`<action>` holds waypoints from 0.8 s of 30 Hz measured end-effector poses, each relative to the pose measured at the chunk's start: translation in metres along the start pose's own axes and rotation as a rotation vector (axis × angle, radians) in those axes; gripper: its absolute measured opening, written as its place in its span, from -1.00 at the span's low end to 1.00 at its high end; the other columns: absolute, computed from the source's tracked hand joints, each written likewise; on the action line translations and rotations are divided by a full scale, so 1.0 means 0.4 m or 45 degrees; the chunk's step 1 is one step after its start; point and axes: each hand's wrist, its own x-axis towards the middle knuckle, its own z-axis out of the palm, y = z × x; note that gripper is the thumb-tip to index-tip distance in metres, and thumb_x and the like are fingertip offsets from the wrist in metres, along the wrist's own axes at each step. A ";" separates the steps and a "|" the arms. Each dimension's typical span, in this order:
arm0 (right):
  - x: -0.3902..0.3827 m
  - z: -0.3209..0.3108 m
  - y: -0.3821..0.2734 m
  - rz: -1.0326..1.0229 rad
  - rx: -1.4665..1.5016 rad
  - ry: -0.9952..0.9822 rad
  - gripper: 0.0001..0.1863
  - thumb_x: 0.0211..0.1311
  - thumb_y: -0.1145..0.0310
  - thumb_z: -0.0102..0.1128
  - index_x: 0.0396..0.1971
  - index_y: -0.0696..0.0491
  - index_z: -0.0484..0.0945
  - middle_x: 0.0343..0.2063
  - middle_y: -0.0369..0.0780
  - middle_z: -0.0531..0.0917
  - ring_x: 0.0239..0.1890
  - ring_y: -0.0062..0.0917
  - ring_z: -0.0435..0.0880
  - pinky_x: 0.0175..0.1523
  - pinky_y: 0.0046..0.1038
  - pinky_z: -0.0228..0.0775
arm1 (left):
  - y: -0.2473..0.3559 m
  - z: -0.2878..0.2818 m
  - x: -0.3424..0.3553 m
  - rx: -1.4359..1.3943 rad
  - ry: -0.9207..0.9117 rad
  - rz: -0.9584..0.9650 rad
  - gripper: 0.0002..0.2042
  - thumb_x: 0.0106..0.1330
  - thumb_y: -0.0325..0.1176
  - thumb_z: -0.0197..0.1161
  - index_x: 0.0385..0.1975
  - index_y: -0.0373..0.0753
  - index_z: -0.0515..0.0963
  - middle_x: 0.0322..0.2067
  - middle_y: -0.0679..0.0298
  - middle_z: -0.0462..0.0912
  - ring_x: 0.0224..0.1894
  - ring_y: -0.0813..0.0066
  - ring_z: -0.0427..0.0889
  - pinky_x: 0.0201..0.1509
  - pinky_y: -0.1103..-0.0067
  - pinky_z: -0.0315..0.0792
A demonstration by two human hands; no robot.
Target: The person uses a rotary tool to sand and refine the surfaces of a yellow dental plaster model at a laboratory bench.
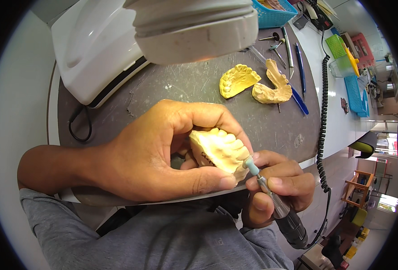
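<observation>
A scratched grey worktop (pixel 185 81) carries a white machine (pixel 91 49), far left. Toward the far right lie a yellow dental cast (pixel 237 80) and tan dental cast (pixel 273 92).

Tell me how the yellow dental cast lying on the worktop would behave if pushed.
The yellow cast looks rigid, apparently a hard moulded piece. Lying low and broad on the worktop, it would probably slide rather than roll. Its plaster-like tooth ridges might chip if knocked.

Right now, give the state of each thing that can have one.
Left hand: closed around pale tooth model
Right hand: closed around drill
Drill: against pale tooth model; spinning unclear
Yellow model: lying on table
Tan model: lying on table
Top basket: open, loaded
Cord: coiled
</observation>
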 end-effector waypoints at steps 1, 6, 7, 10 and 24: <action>0.000 -0.001 0.000 0.000 0.001 0.000 -0.62 -0.02 0.52 0.40 -0.22 0.19 0.41 -0.46 -0.08 0.63 -0.30 -0.23 0.68 -0.08 -0.21 0.57 | 0.002 -0.002 0.000 0.004 -0.006 -0.014 -0.65 0.08 -0.39 0.36 -0.18 -0.40 0.45 -0.23 0.20 0.52 -0.16 0.58 0.51 -0.06 0.63 0.36; -0.010 0.016 0.001 0.009 0.037 0.137 -0.67 0.03 0.48 0.37 -0.27 0.17 0.40 -0.45 -0.10 0.61 -0.29 -0.23 0.69 -0.09 -0.23 0.58 | -0.002 0.000 0.000 0.010 -0.001 0.017 -0.64 0.08 -0.40 0.36 -0.16 -0.41 0.46 -0.23 0.21 0.53 -0.16 0.58 0.52 -0.06 0.63 0.36; -0.013 0.021 0.000 0.010 0.036 0.137 -0.67 0.03 0.48 0.37 -0.27 0.17 0.40 -0.45 -0.10 0.61 -0.29 -0.23 0.69 -0.09 -0.23 0.58 | -0.002 -0.001 0.000 0.030 0.000 0.016 -0.64 0.07 -0.40 0.37 -0.16 -0.41 0.47 -0.23 0.21 0.53 -0.17 0.58 0.53 -0.07 0.63 0.37; -0.017 0.027 -0.002 0.058 0.017 0.216 -0.68 0.04 0.45 0.37 -0.29 0.17 0.39 -0.46 -0.10 0.60 -0.29 -0.23 0.69 -0.12 -0.25 0.59 | 0.001 -0.002 0.000 0.066 0.001 0.017 -0.64 0.06 -0.42 0.38 -0.16 -0.41 0.48 -0.24 0.22 0.55 -0.17 0.58 0.54 -0.07 0.64 0.38; -0.009 0.009 -0.002 0.047 -0.029 0.065 -0.63 0.01 0.47 0.39 -0.26 0.19 0.38 -0.44 -0.08 0.61 -0.26 -0.21 0.69 -0.12 -0.24 0.59 | 0.000 0.001 -0.001 -0.025 0.025 -0.020 -0.64 0.07 -0.45 0.38 -0.15 -0.44 0.47 -0.23 0.19 0.59 -0.15 0.58 0.57 -0.06 0.64 0.42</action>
